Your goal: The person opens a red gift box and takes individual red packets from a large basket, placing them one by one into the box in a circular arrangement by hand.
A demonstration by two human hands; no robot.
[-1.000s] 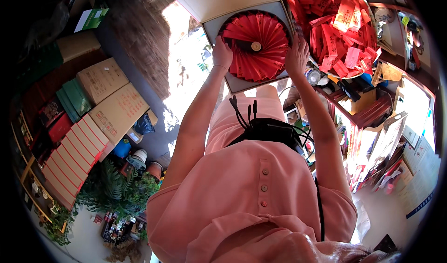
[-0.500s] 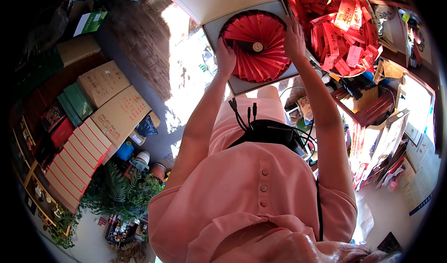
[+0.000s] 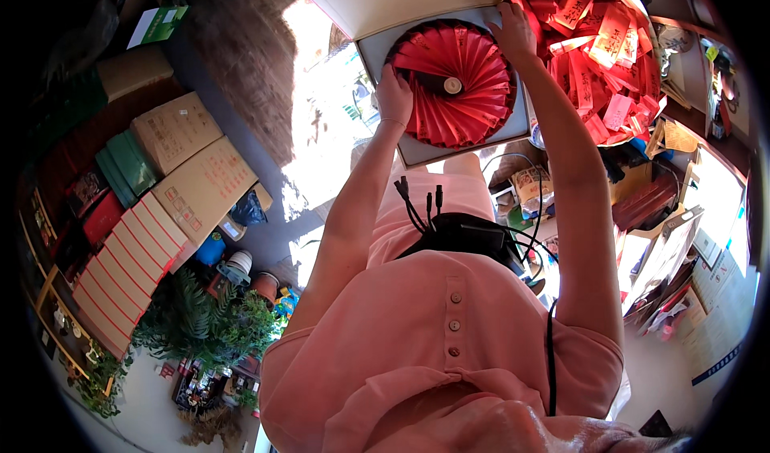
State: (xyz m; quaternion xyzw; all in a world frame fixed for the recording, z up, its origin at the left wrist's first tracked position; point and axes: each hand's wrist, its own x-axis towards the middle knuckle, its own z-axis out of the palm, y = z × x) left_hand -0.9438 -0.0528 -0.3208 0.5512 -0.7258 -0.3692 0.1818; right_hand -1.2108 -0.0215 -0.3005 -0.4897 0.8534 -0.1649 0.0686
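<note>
The floor [image 3: 241, 60], dark wood with a bright sun patch, fills the upper left of the frame. On it at the left lie stacked cardboard boxes [image 3: 200, 180] and green boxes [image 3: 124, 160]. Lower left, potted green plants [image 3: 208, 325] stand by small pots [image 3: 237, 264]. At the upper right a heap of red paper packets [image 3: 601, 44] lies.

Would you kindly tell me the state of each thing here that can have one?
Red paper fan: spread into a full circle, lying in the box.
Flat grey box: open, lid raised.
Left hand: on the fan's left edge.
Right hand: on its upper right edge.
</note>
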